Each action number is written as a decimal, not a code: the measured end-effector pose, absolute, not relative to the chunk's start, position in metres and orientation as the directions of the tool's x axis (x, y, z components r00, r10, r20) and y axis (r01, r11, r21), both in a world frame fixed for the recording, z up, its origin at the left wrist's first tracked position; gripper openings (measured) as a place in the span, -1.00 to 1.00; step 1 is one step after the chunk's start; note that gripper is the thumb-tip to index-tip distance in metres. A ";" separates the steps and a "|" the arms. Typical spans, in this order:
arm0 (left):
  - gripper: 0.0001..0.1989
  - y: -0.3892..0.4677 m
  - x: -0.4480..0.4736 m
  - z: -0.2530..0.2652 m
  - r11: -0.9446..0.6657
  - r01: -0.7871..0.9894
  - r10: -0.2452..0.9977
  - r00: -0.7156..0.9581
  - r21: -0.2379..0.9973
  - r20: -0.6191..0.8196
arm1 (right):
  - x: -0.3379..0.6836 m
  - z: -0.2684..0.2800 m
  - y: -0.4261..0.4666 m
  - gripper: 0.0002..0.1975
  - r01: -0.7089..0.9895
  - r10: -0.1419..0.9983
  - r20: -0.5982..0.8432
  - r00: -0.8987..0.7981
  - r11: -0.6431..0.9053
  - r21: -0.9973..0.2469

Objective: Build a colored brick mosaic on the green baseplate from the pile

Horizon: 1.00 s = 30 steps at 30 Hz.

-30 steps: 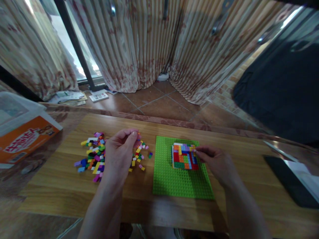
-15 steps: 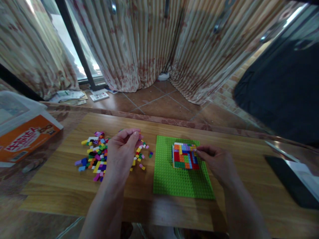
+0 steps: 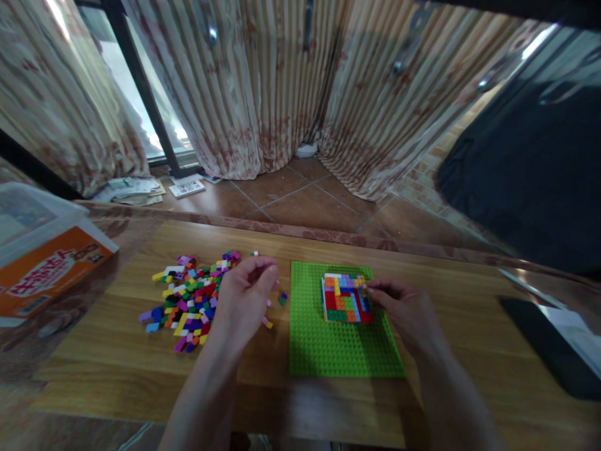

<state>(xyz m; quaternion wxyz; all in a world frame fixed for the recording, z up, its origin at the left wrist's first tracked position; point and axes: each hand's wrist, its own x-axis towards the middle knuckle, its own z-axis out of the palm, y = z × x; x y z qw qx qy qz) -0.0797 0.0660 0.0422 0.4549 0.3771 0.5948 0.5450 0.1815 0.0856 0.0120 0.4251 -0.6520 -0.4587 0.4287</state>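
A green studded baseplate (image 3: 328, 351) lies on the wooden table. Joined to its upper part is a low block of multicoloured building bricks (image 3: 345, 300). At the block's upper right corner, my right hand (image 3: 404, 310) pinches a small pale brick (image 3: 364, 286) between thumb and fingertips. My left hand (image 3: 248, 297) hovers left of the plate, thumb pressed to curled fingers; whatever is between them is too small to make out. Beneath and left of it spreads a pile of loose bricks (image 3: 188, 300), partly hidden by the hand. A small dark blue and green brick piece (image 3: 282, 299) lies beside the plate.
A clear plastic box with an orange label (image 3: 56, 266) stands at the left. At the right, a black flat object (image 3: 544, 344) lies on the table (image 3: 451, 300) with white paper (image 3: 573, 332). Striped curtains (image 3: 263, 94) hang beyond the table.
My left hand has shifted right and slightly down, away from the pile, uncovering more loose bricks. My right hand stays at the block's corner. The view has tilted slightly.
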 end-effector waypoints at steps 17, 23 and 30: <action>-0.23 0.052 -0.010 0.009 0.048 0.443 0.992 0.083 0.895 -0.094 | 0.172 0.011 0.097 -0.60 -0.143 0.910 -0.375 0.178 -0.353 -0.925; -0.23 0.051 -0.012 0.004 0.048 0.432 0.993 0.080 0.901 -0.091 | 0.174 0.009 0.098 -0.63 -0.154 0.914 -0.379 0.148 -0.357 -0.921; -0.23 0.052 -0.010 0.013 0.049 0.480 0.986 0.118 0.876 -0.119 | 0.172 0.006 0.093 -0.62 -0.066 0.926 -0.325 0.192 -0.318 -0.946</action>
